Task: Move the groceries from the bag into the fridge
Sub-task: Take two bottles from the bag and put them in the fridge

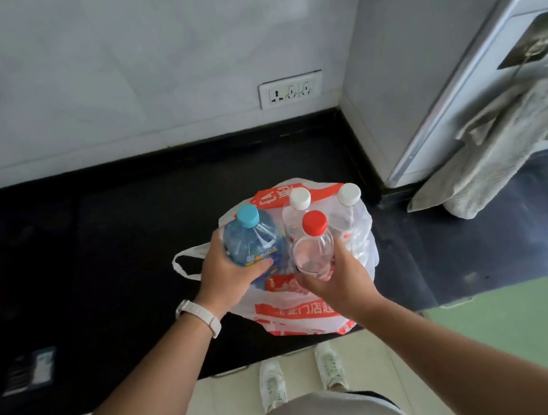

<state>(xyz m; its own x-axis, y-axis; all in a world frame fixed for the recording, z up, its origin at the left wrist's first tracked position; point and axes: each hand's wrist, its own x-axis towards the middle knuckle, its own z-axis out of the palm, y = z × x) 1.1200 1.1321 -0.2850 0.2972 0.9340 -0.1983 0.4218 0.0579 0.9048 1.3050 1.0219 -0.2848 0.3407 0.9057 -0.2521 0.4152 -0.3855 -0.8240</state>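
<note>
The bag (293, 318) is a thin white plastic carrier with red panels and white printed characters. It stands open on the black countertop (117, 261), near the front edge, with one loop handle lying out to the left.

Bottles stand upright in the bag, touching one another:
- A blue-tinted bottle (252, 241) with a light-blue cap and a colourful label, at the left.
- A clear bottle (312, 251) with a red cap, at the front centre.
- Two clear bottles with white caps, one at the rear centre (299, 200) and one at the rear right (347, 198).

The left hand (229, 275) grips the blue-tinted bottle around its body, fingers wrapped across the label. A white wristband (199, 314) sits on that wrist. The right hand (340, 278) grips the red-capped bottle around its lower body.

A wall socket (291, 89) is mounted behind the countertop. A grey towel (505, 137) hangs at the right.
</note>
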